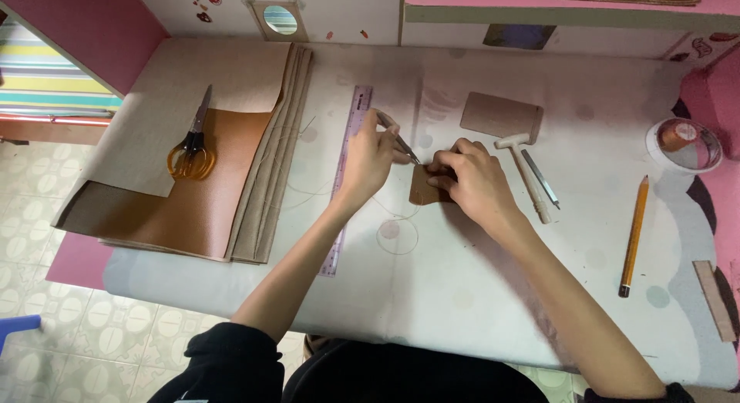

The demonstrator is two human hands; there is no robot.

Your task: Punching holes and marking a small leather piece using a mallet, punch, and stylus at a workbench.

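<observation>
My left hand (368, 158) holds a slim metal pointed tool (402, 143), its tip touching the top of a small brown leather piece (422, 189) in the middle of the table. My right hand (469, 178) presses down on that leather piece from the right, covering much of it. A thin thread (401, 235) loops across the table below the piece. A long lilac ruler (347, 161) lies under my left wrist, running toward the table's near edge.
Folded brown and tan leather sheets (208, 195) with yellow-handled scissors (191, 147) lie at left. A tan leather piece (501, 115), a small mallet (526, 168), a metal tool (541, 179), a pencil (634, 235), a tape roll (684, 146) and a leather strip (714, 300) lie right.
</observation>
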